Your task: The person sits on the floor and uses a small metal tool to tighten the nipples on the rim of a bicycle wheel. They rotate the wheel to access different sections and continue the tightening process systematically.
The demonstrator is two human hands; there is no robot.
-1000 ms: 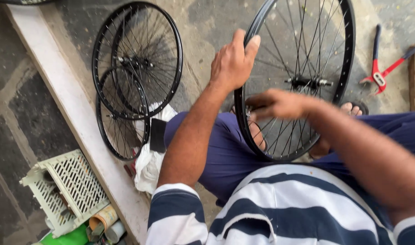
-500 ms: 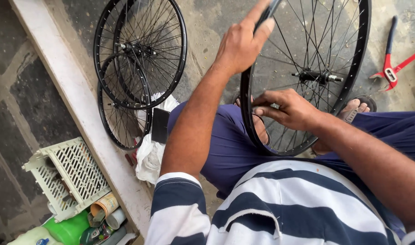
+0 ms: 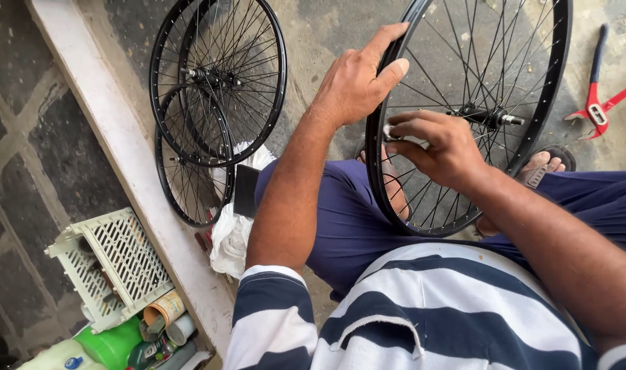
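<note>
Keep the left hand [image 3: 354,82] wrapped firmly over the black spoked wheel [image 3: 467,116], upright between the knees, while the right hand [image 3: 440,147] pinches a small pale tool [image 3: 403,139] squarely among the spokes near the rim.

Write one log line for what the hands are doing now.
left hand: grips black spoked bicycle wheel rim | right hand: small pale tool at spokes

A spoked wheel [image 3: 491,103] stood upright between the knees; spare wheels [image 3: 217,96] lay left, pliers [image 3: 597,103] right.
</note>
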